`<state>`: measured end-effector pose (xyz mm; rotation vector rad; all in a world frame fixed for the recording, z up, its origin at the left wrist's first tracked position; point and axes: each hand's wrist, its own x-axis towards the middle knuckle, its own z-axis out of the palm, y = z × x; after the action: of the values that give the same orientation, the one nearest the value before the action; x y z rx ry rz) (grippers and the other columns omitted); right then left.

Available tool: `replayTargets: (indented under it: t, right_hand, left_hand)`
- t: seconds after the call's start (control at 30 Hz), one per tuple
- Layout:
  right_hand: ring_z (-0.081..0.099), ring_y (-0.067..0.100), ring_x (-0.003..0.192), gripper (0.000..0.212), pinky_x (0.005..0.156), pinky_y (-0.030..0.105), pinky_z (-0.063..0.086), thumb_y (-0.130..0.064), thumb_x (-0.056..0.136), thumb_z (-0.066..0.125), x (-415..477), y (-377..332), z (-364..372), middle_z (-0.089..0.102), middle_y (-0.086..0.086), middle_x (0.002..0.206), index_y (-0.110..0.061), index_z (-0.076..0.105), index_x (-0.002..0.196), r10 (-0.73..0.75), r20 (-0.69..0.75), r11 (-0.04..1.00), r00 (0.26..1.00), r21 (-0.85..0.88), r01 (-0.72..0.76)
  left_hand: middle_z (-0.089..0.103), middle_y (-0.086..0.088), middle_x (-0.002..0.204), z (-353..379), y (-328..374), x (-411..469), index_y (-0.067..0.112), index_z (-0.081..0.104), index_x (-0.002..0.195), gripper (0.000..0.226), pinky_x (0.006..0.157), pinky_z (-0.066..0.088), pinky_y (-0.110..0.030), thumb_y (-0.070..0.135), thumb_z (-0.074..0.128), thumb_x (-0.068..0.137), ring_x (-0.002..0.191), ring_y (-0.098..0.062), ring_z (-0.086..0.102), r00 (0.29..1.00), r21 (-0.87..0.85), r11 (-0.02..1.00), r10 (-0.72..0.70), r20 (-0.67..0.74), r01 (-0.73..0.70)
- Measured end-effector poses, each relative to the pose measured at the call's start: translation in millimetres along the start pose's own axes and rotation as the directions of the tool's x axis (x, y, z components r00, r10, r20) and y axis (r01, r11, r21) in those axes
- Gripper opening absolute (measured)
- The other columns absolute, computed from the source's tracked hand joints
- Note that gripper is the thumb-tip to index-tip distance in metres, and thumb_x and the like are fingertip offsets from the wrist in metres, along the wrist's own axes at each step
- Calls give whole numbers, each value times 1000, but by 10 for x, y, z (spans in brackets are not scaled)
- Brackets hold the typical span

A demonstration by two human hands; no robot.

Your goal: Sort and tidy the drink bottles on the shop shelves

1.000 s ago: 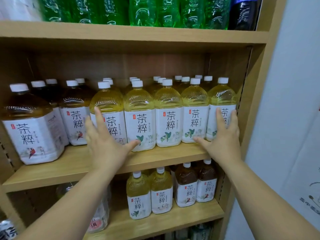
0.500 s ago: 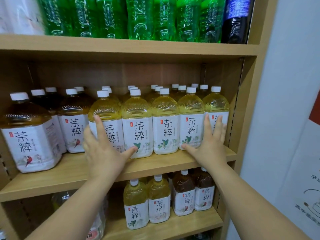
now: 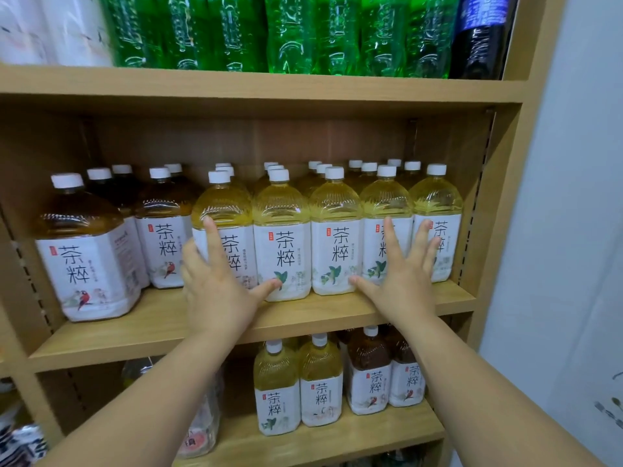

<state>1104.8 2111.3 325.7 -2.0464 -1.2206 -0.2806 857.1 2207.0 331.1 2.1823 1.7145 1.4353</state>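
A row of yellow-green tea bottles (image 3: 281,237) with white labels and white caps fills the right part of the middle shelf (image 3: 161,325). Brown tea bottles (image 3: 84,257) with the same label stand at its left. My left hand (image 3: 215,281) presses flat, fingers straight, on the leftmost yellow-green bottle (image 3: 224,210). My right hand (image 3: 403,274) lies flat with spread fingers across the two rightmost front bottles (image 3: 436,210), thumb stretched toward the middle one. Neither hand grips anything.
Green soda bottles (image 3: 303,32) and one dark bottle (image 3: 480,35) stand on the top shelf. The lower shelf (image 3: 371,436) holds smaller yellow-green and brown tea bottles. The cabinet's right side panel (image 3: 499,197) stands close beside the row, with a pale wall (image 3: 573,197) past it.
My right hand has slid left from the rightmost bottle, now spanning the last two. The left hand stays on its bottle. The camera has tilted, bringing the shelves lower in view.
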Motion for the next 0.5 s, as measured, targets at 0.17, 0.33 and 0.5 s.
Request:
replayTargets:
  t: [0.17, 0.33, 0.5]
  right_hand:
    - [-25, 38, 153, 123, 122, 67, 16, -68, 73, 77, -21, -64, -28, -37, -1, 163, -57, -15, 153, 29, -28, 999, 999, 19, -28]
    - [-18, 31, 156, 106, 125, 60, 8, -70, 81, 67, -107, -511, -18, -29, -3, 166, -52, -4, 157, -111, -116, 993, 987, 16, 114]
    - [-24, 28, 155, 96, 125, 56, 2, -71, 86, 59, -209, -1105, 62, -29, -3, 166, -49, 0, 159, -249, -85, 968, 965, -13, 249]
  left_hand:
    - [17, -9, 160, -205, -178, 31, 42, -25, 154, 140, 116, 37, -48, 67, 82, 66, 147, -31, 27, 989, -19, 995, 101, 108, -99]
    - [23, 2, 157, -524, -376, 84, 46, -8, 158, 120, 113, 41, -42, 62, 77, 76, 143, -21, 33, 959, -26, 971, 238, 150, -237]
    - [14, 4, 162, -925, -576, 114, 48, 15, 154, 96, 115, 39, -45, 63, 72, 80, 147, -24, 29, 955, 11, 970, 236, 180, -242]
